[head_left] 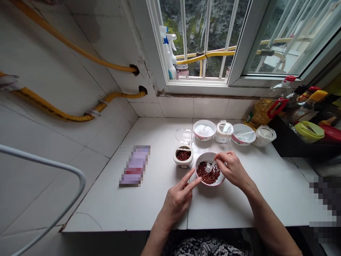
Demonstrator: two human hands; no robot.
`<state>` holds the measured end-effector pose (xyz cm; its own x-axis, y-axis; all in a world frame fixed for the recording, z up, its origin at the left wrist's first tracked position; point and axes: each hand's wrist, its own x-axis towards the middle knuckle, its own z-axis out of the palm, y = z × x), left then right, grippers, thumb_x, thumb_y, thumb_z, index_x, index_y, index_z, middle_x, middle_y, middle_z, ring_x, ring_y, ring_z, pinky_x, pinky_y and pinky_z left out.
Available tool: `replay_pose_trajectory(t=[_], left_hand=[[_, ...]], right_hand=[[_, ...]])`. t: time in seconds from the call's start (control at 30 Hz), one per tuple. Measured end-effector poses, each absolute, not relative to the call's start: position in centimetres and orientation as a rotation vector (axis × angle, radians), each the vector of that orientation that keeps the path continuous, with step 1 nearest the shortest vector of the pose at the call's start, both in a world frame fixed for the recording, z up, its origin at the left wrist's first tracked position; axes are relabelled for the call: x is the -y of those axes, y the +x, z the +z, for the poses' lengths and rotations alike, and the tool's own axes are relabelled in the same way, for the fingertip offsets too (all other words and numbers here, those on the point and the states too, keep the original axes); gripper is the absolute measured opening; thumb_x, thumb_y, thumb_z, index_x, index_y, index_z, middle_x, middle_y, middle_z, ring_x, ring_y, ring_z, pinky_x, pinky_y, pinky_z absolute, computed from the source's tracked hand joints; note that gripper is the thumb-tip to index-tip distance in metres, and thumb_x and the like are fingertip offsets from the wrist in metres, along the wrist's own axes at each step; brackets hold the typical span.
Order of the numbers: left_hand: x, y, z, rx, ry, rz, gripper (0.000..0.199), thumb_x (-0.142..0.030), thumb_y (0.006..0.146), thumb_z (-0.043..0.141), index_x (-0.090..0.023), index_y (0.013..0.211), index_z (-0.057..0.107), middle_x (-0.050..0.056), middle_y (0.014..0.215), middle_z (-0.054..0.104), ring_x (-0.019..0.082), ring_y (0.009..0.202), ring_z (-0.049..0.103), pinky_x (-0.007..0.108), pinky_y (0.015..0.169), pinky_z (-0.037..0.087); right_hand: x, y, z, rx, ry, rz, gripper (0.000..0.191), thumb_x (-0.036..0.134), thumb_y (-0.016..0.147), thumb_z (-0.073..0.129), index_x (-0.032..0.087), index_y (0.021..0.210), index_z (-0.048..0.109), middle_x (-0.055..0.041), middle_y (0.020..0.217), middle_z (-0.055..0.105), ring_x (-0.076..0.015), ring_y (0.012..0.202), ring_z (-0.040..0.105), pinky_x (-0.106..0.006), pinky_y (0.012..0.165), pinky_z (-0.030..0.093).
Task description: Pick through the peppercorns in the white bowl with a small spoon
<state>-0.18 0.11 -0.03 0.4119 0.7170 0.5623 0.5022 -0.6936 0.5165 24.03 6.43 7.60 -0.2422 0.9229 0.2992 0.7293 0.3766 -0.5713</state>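
Note:
A white bowl (210, 154) with a reddish outer rim stands on the counter, part full of dark red dried peppercorns (210, 177). My right hand (231, 167) pinches a small white spoon (210, 168), whose tip rests among the peppercorns. My left hand (179, 197) has two fingers stretched out against the bowl's near left rim, the others curled beneath. Just behind that hand sits a seasoning jar (183, 163) with its clear lid raised, holding more peppercorns.
Along the back stand a bowl of white grains (204, 130), a lidded jar (224, 131), another bowl (243, 134) with a white spoon and a second jar (264, 136). An oil bottle (269, 103) rises at right beside a dark rack (285, 140). A blurred purple item (135, 165) lies left.

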Motion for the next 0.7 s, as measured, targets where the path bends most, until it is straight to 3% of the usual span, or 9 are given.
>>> replay_pose_trajectory(t=[0.1,0.33,0.47,0.6,0.7], left_hand=[[-0.08,-0.17,-0.03,-1.061,2.397,1.150,0.063,0.004,0.092,0.043,-0.025,0.147,0.051,0.015,0.156,0.048,0.016,0.111,0.072,0.024,0.089,0.060],[0.02,-0.21,-0.28,-1.060,2.398,1.159,0.062,0.004,0.093,0.043,-0.025,0.148,0.051,0.016,0.156,0.048,0.016,0.108,0.073,0.024,0.086,0.061],[0.01,-0.25,-0.27,-1.065,2.401,1.151,0.061,0.003,0.093,0.043,-0.025,0.147,0.051,0.015,0.156,0.048,0.016,0.109,0.073,0.025,0.087,0.061],[0.02,-0.24,-0.24,-1.063,2.401,1.158,0.062,0.004,0.092,0.044,-0.025,0.147,0.051,0.015,0.157,0.048,0.017,0.109,0.073,0.025,0.087,0.061],[0.06,-0.21,-0.26,-1.065,2.395,1.156,0.063,0.004,0.092,0.044,-0.025,0.148,0.051,0.015,0.156,0.048,0.016,0.108,0.073,0.025,0.087,0.061]], right_hand=[[-6.29,23.49,7.67,1.975,-1.439,0.564,0.019,0.019,0.089,0.052,0.024,0.078,0.067,-0.0022,0.068,0.072,-0.0225,0.076,0.061,-0.033,0.076,0.048],[-6.66,23.75,8.41,1.605,-1.390,1.054,0.018,0.031,0.085,0.053,0.022,0.075,0.063,0.0022,0.055,0.064,-0.0160,0.053,0.059,-0.027,0.057,0.046],[-6.65,23.73,8.18,1.718,-1.435,0.919,0.018,0.030,0.085,0.052,0.022,0.073,0.063,0.0006,0.057,0.066,-0.0178,0.059,0.059,-0.032,0.067,0.049],[-6.44,23.62,7.85,1.902,-1.467,0.749,0.020,0.026,0.085,0.050,0.023,0.073,0.065,-0.0017,0.063,0.071,-0.0228,0.079,0.062,-0.038,0.084,0.047],[-6.41,23.65,7.96,1.919,-1.438,0.812,0.020,0.024,0.086,0.049,0.023,0.073,0.064,0.0000,0.060,0.070,-0.0207,0.073,0.061,-0.037,0.083,0.047]])
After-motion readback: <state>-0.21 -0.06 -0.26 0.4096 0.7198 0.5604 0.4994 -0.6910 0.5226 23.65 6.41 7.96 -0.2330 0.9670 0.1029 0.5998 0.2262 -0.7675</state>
